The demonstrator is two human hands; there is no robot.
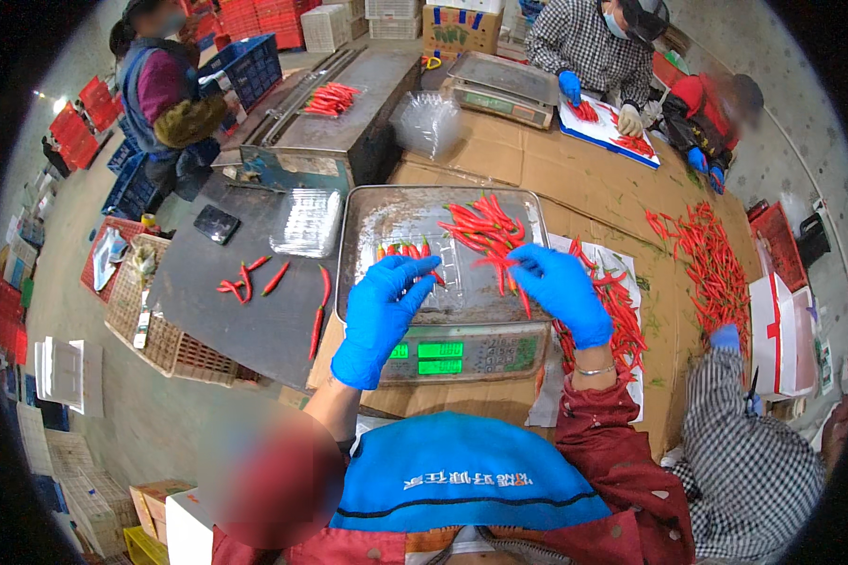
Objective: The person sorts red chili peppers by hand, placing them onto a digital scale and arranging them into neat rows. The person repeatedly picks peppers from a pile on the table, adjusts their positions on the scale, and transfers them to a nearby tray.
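Observation:
Both my hands wear blue gloves over the metal pan of a digital scale (530, 311). My left hand (387, 311) is at a clear plastic tray (454, 265) holding several red chili peppers, with one pepper (438, 278) at its fingertips. My right hand (564, 291) has its fingertips at the edge of a pile of red chili peppers (482, 224) on the pan; whether it grips one is hard to tell. More chilies (618, 318) lie on white paper right of the scale. The scale's green display (440, 358) is lit.
Loose chilies (274, 278), a phone (216, 224) and stacked clear trays (307, 222) lie left. Beyond are a metal machine (367, 127) with a chili pack and another scale (502, 106). A large chili heap (710, 275) lies right. Several people stand around the table, one at lower right.

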